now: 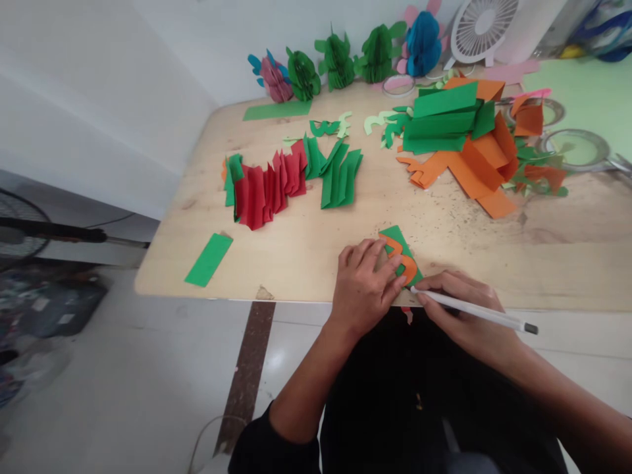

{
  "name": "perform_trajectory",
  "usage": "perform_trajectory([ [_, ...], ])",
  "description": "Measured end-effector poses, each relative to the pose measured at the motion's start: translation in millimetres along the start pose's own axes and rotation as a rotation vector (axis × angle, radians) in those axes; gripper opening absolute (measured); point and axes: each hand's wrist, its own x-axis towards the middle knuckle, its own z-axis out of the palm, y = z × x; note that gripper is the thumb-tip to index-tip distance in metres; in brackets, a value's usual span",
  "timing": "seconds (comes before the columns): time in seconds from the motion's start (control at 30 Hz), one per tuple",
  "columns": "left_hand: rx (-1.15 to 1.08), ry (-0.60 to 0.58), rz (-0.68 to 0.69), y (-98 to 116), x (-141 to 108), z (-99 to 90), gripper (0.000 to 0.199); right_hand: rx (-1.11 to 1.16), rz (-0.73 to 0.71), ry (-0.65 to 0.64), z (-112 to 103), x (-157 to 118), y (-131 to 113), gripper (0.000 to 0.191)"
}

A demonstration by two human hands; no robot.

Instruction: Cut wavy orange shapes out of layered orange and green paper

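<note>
A curvy orange paper shape [409, 268] lies on a green paper piece [394, 232] at the table's front edge. My left hand [364, 280] rests on both, fingers spread and pressing them down; nothing is gripped in it. In my right hand [464, 309] a white pen [486, 315] is pinched, its tip touching the lower edge of the green piece beside the orange shape. A separate green paper rectangle [209, 260] lies flat at the table's front left.
Folded red papers [269, 184] and green papers [340, 176] stand at mid-table. Green stacks [439, 122] and orange folded papers [481, 164] lie back right, near scissors [577, 148]. Several paper figures [338, 60] and a white fan [484, 26] line the wall.
</note>
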Motion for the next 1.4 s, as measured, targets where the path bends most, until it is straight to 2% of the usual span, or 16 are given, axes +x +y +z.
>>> perform_trajectory([
  [0.43, -0.003, 0.003, 0.004, 0.0, 0.6, -0.2, 0.031, -0.014, 0.087, 0.026, -4.6, -1.1, 2.5, 0.012],
  [0.97, -0.003, 0.016, 0.01, 0.3, 0.6, 0.3, 0.031, -0.047, 0.111, 0.134, -6.2, 5.2, 11.8, 0.009],
  [1.4, -0.002, 0.014, 0.008, 0.2, 0.4, 0.4, 0.031, -0.026, 0.12, 0.15, -7.1, 4.8, 11.2, 0.007],
])
